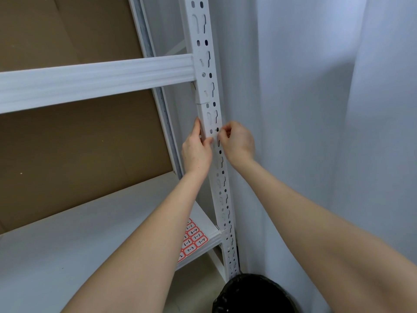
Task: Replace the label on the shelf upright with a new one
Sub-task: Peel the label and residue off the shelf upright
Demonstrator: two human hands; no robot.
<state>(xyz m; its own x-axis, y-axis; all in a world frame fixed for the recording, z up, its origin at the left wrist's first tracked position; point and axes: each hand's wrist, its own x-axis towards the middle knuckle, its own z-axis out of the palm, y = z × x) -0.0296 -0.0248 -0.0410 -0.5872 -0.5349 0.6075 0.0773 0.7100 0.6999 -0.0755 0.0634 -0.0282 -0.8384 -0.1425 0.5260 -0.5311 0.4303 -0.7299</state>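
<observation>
The white perforated shelf upright point(208, 64) runs from top centre down to the lower shelf. My left hand point(196, 152) holds it from the left, the forefinger along its edge and the thumb across its front. My right hand point(238, 144) comes from the right, its thumb and fingertips pinched together on the upright's front face just beside my left thumb. The label under those fingertips is almost wholly hidden, so I cannot tell whether it is stuck down or lifted. A sheet of red-bordered labels point(193, 240) with handwritten numbers lies on the lower shelf's right end, partly behind my left forearm.
A white crossbeam point(94, 80) meets the upright above my hands. Brown cardboard point(79, 150) backs the shelving. The white lower shelf board point(67, 256) spreads to the left. A bin with a black liner point(252, 294) stands on the floor below the upright. White curtain point(316, 109) hangs to the right.
</observation>
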